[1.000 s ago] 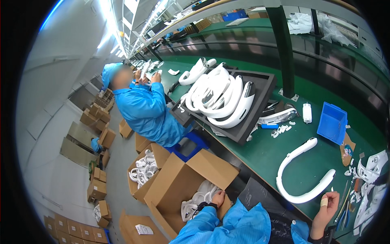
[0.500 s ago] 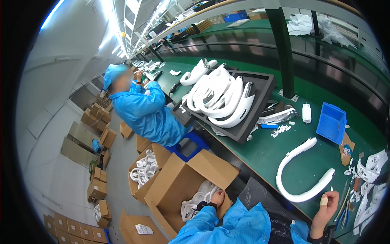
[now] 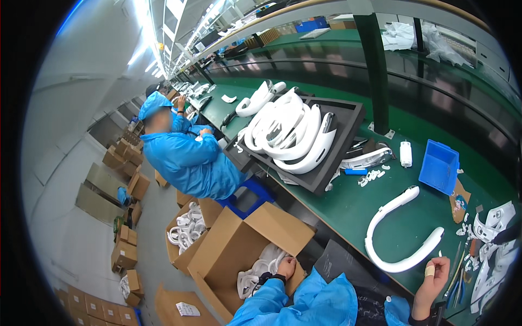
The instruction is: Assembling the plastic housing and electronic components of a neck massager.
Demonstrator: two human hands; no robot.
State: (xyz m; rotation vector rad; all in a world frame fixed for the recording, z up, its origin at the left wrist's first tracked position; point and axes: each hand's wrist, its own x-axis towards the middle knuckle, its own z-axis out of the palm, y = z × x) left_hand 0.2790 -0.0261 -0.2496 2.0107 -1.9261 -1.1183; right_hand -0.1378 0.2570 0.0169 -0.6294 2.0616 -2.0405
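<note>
My left hand (image 3: 286,267) reaches down into an open cardboard box (image 3: 222,251), beside white curved parts (image 3: 249,282); its fingers are mostly hidden, so its grip cannot be made out. My right hand (image 3: 433,275), with a beige bandage on one digit, is over the green bench. Its fingers are curled together, with a small white piece (image 3: 440,253) at their tips. Just left of that hand, a white C-shaped neckband-like device (image 3: 392,266) lies on the bench, its opening toward the upper right.
A black tray (image 3: 348,133) heaped with white curved devices stands farther along the bench. Past the C-shaped device is a blue bin (image 3: 439,165); pliers (image 3: 461,290) and white shells lie at right. A co-worker in blue (image 3: 182,157) works at the left, near a blue stool (image 3: 247,198).
The whole view has shifted slightly, moving the scene a little leftward. Both my hands keep nearly the same places. The co-worker's arm near the bench has lowered.
</note>
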